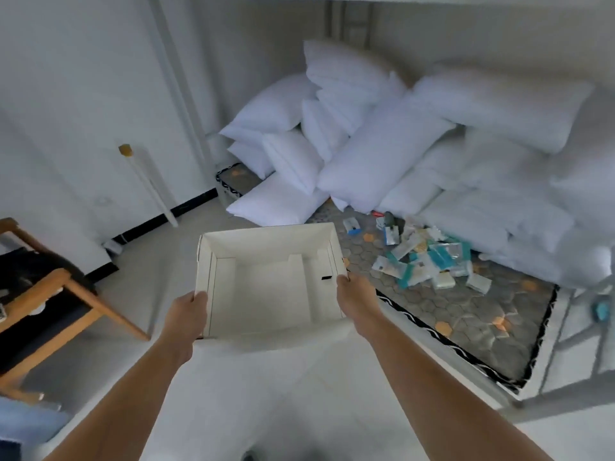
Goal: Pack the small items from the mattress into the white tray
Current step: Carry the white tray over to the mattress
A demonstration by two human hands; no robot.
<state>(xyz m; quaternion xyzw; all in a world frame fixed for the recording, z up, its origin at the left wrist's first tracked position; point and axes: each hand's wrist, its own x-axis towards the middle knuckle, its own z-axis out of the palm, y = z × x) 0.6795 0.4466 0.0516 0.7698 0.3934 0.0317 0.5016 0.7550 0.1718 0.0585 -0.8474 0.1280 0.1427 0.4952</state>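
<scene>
I hold an empty white cardboard tray (266, 247) in the air over the floor, just left of the bed. My left hand (186, 314) grips its near left edge and my right hand (354, 299) grips its near right edge. A heap of several small packets (429, 257), white, teal and blue, lies on the grey hexagon-patterned mattress (466, 314) to the right of the tray. A few more small items (382, 224) lie a little farther back on the mattress.
Many white pillows (382, 148) are piled along the back of the mattress. A wooden chair (50, 294) stands at the left. A white rod (149, 188) leans on the wall. The metal bed frame (572, 331) shows at the right.
</scene>
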